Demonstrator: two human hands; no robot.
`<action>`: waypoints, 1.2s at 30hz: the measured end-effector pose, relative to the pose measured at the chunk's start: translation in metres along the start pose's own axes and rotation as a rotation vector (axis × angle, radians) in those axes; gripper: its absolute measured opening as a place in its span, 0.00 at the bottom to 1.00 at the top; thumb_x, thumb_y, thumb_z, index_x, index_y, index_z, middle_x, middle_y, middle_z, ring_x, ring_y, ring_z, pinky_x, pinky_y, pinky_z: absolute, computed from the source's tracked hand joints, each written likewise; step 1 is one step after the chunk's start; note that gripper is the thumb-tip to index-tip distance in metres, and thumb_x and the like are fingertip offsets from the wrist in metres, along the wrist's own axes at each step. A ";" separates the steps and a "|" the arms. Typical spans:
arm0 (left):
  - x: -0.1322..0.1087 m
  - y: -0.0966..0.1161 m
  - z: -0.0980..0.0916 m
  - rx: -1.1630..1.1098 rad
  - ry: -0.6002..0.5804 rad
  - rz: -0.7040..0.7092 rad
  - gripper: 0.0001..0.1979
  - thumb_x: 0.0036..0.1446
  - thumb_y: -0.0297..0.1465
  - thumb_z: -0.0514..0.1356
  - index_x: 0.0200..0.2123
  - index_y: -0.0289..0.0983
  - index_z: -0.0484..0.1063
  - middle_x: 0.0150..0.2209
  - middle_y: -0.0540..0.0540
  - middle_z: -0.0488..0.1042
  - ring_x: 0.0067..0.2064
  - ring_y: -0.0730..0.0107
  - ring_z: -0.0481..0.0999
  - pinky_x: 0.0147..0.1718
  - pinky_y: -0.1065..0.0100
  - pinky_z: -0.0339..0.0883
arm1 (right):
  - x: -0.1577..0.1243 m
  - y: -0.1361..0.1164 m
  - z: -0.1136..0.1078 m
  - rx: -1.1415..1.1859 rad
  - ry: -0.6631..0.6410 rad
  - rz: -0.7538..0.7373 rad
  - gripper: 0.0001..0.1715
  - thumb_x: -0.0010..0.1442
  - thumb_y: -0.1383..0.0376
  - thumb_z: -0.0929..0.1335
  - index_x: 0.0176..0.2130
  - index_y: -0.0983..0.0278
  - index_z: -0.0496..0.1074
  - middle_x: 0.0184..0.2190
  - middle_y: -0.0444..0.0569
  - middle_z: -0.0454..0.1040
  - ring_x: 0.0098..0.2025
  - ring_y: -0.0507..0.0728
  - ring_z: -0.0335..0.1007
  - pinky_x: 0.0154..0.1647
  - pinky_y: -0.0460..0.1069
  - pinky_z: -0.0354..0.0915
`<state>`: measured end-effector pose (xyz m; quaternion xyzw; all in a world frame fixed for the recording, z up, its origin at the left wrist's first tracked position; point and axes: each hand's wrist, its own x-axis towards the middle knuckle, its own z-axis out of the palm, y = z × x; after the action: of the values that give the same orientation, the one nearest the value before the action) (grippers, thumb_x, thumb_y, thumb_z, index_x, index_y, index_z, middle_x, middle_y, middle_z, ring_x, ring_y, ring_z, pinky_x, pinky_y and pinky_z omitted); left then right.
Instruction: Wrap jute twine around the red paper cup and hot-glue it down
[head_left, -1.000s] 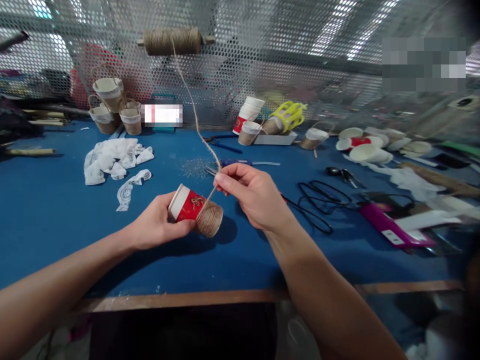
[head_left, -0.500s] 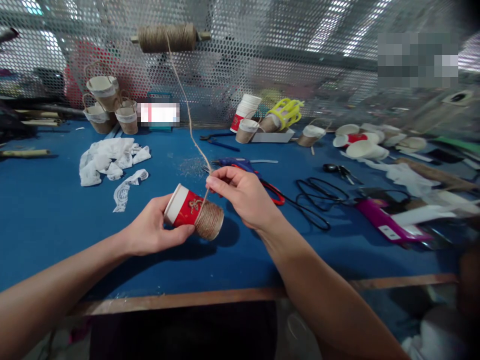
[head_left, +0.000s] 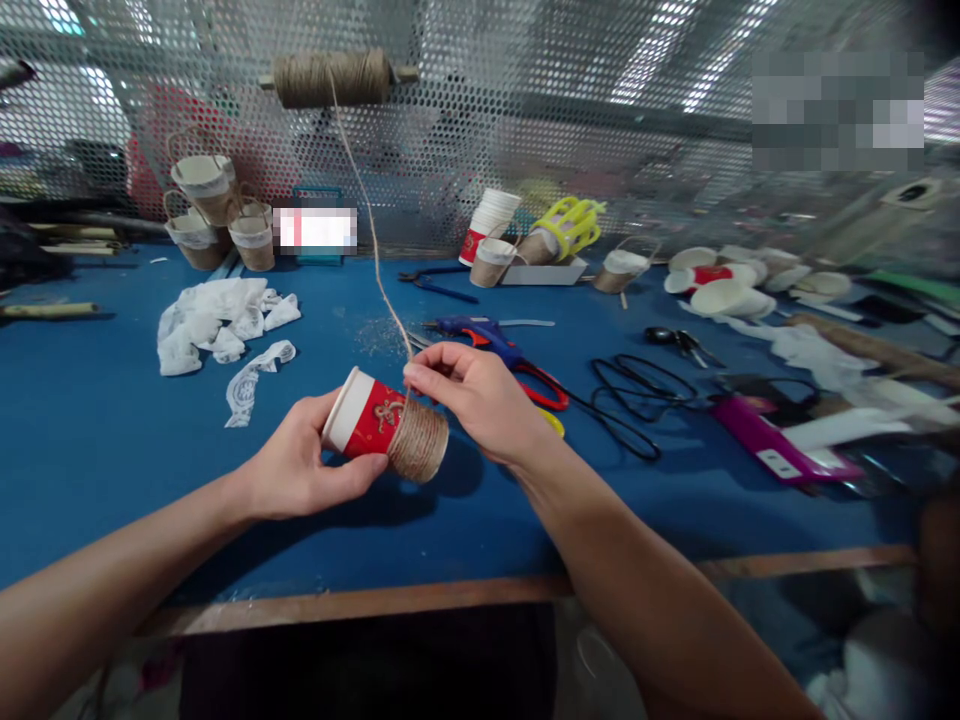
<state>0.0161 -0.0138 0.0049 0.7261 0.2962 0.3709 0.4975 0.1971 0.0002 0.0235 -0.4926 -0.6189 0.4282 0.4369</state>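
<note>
A red and white paper cup [head_left: 373, 418] lies tilted on its side above the table, its rim to the left. Brown twine [head_left: 421, 442] is wound in close turns around its base end. My left hand [head_left: 311, 462] is closed on the cup, thumb below and fingers behind it. My right hand [head_left: 469, 395] pinches the twine strand [head_left: 381, 282] just above the cup. That strand runs up to a twine spool [head_left: 332, 79] on a rod at the mesh wall.
Behind my right hand lie a blue glue gun [head_left: 480, 331] and red-handled scissors [head_left: 545, 388]. White lace [head_left: 214, 318] and twine-covered cups [head_left: 253, 240] are at the left. A black cable [head_left: 637, 395] and a purple item [head_left: 780, 440] lie right.
My right hand has moved slightly left and down with the strand, closer to the cup. The cup has turned a little in my left hand. A yellow ring shows beside my right wrist.
</note>
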 end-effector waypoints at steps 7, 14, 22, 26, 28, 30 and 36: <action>-0.002 -0.003 -0.002 0.024 0.009 0.054 0.07 0.47 0.25 0.60 0.31 0.34 0.64 0.22 0.53 0.64 0.22 0.81 0.60 0.20 0.79 0.58 | -0.001 -0.001 0.002 0.016 -0.021 0.001 0.08 0.51 0.63 0.68 0.27 0.67 0.67 0.24 0.42 0.66 0.25 0.48 0.60 0.26 0.45 0.56; -0.003 -0.004 -0.003 0.030 0.011 0.083 0.07 0.48 0.24 0.60 0.31 0.34 0.64 0.22 0.54 0.63 0.22 0.81 0.59 0.20 0.79 0.58 | -0.002 -0.001 0.002 -0.022 -0.034 -0.004 0.09 0.51 0.62 0.67 0.27 0.66 0.67 0.24 0.42 0.66 0.25 0.48 0.59 0.26 0.46 0.57; -0.003 0.000 -0.002 0.005 0.013 0.048 0.07 0.46 0.23 0.59 0.31 0.33 0.64 0.22 0.54 0.63 0.21 0.82 0.58 0.20 0.80 0.58 | -0.002 0.000 0.003 -0.036 -0.046 0.008 0.09 0.51 0.61 0.67 0.27 0.66 0.66 0.24 0.42 0.66 0.25 0.49 0.59 0.26 0.47 0.57; -0.002 0.001 0.000 -0.035 0.027 -0.006 0.08 0.45 0.24 0.60 0.31 0.33 0.64 0.22 0.54 0.63 0.21 0.81 0.59 0.20 0.79 0.58 | -0.001 0.002 0.003 -0.062 -0.068 0.038 0.10 0.52 0.60 0.66 0.28 0.65 0.66 0.24 0.43 0.66 0.25 0.49 0.59 0.27 0.47 0.57; -0.001 0.001 0.000 -0.038 0.031 -0.016 0.08 0.45 0.25 0.60 0.31 0.33 0.64 0.22 0.54 0.63 0.21 0.81 0.59 0.20 0.79 0.58 | 0.000 0.003 0.004 -0.075 -0.070 0.040 0.10 0.52 0.60 0.66 0.28 0.65 0.66 0.24 0.42 0.66 0.25 0.49 0.59 0.26 0.47 0.57; -0.001 0.000 0.001 -0.032 0.040 -0.016 0.08 0.45 0.26 0.61 0.30 0.33 0.65 0.22 0.54 0.64 0.21 0.81 0.60 0.20 0.79 0.58 | 0.000 0.004 0.004 -0.090 -0.071 0.033 0.10 0.53 0.60 0.66 0.28 0.65 0.66 0.24 0.42 0.65 0.25 0.49 0.58 0.26 0.47 0.56; -0.003 -0.003 0.000 0.019 0.063 -0.012 0.06 0.47 0.27 0.60 0.30 0.33 0.66 0.22 0.53 0.65 0.22 0.80 0.60 0.21 0.78 0.58 | -0.001 0.000 0.006 -0.131 -0.074 -0.002 0.08 0.55 0.62 0.64 0.29 0.65 0.65 0.24 0.41 0.64 0.26 0.49 0.57 0.28 0.47 0.56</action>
<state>0.0147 -0.0153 0.0013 0.7169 0.3196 0.3877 0.4833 0.1912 -0.0017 0.0215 -0.5034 -0.6619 0.4043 0.3809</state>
